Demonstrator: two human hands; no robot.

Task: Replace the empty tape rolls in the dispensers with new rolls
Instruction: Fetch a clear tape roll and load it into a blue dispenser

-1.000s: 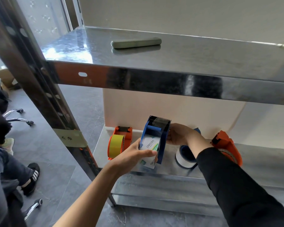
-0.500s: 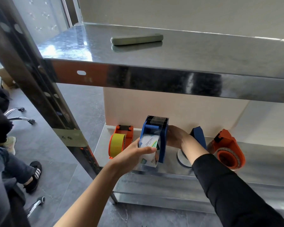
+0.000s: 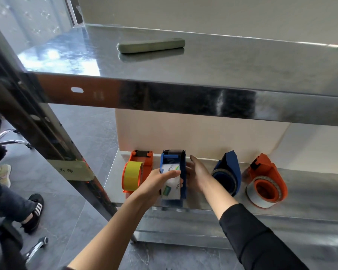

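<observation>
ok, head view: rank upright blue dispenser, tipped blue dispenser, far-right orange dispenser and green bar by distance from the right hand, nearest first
1. upright blue dispenser, just left of the right hand, beside its fingers.
2. tipped blue dispenser, to its right.
3. far-right orange dispenser, at the row's right end.
4. green bar, up on the upper shelf.

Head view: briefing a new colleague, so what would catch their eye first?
The blue dispenser with its white printed roll, upright on the lower shelf, gripped by the left hand; the right hand lies open beside it. Next, the bright yellow roll in the orange dispenser to its left, and, to its right, a tipped blue dispenser and a tipped orange dispenser.
</observation>
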